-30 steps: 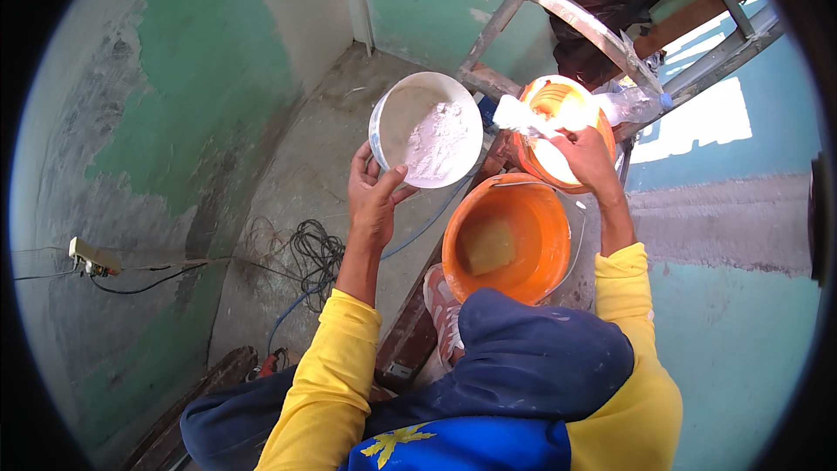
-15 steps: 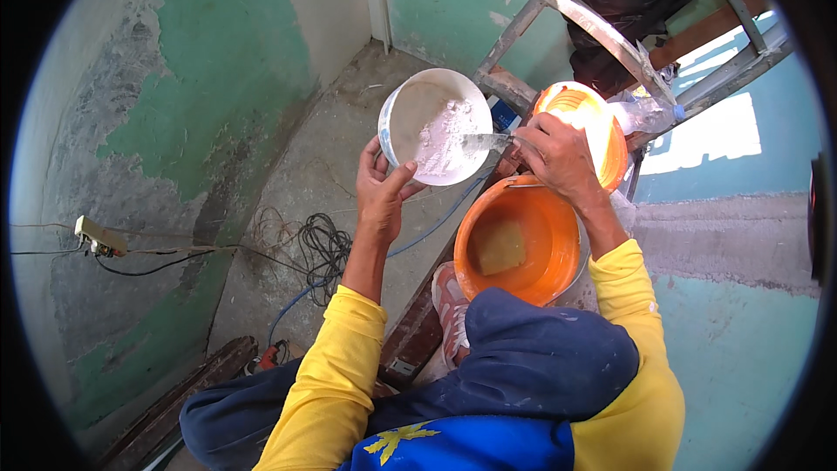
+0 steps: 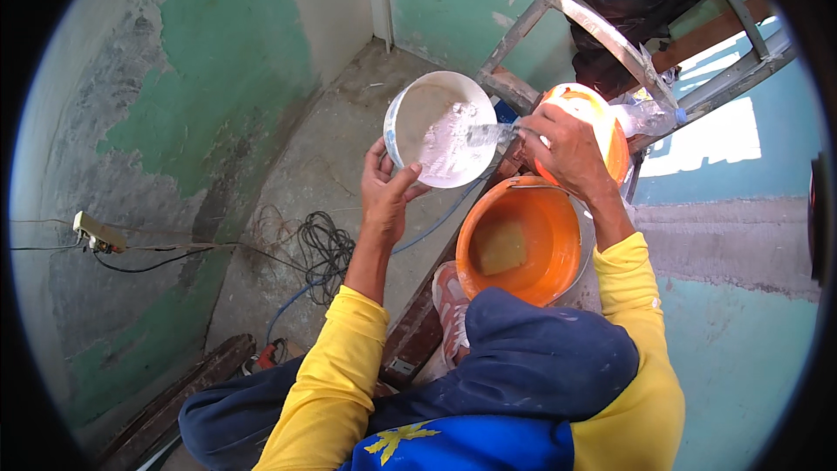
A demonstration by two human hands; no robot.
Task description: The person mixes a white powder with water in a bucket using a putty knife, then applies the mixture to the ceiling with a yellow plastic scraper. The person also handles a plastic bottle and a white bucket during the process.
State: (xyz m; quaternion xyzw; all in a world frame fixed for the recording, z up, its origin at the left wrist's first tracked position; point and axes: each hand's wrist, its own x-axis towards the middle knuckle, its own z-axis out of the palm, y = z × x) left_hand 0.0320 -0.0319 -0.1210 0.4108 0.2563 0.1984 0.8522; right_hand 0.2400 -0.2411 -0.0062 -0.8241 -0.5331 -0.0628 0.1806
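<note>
My left hand [image 3: 389, 183] grips the lower left rim of a white tub [image 3: 410, 113], thumb at the rim and fingers behind. The tub tilts so that its inside faces me. Pale, slightly pinkish powder [image 3: 449, 144] lies along its right and lower side. My right hand [image 3: 565, 144] is closed round a putty knife, whose handle is mostly hidden in the fingers. The knife's flat metal blade [image 3: 493, 134] reaches over the tub's right rim to the powder. Below my right forearm stands an orange bucket [image 3: 558, 235] with something yellowish at its bottom.
A second orange bucket [image 3: 616, 153] stands behind my right hand, beside a clear plastic bottle [image 3: 649, 116]. A metal frame [image 3: 602, 22] leans at the upper right near a black plastic bag [image 3: 615, 4]. Coiled black cable [image 3: 327, 249] lies on the floor. An outlet box [image 3: 98, 233] hangs at left.
The tub has shifted slightly right in my left hand. My right hand has turned a little, and the blade sits slightly higher against the powder, its face catching more light.
</note>
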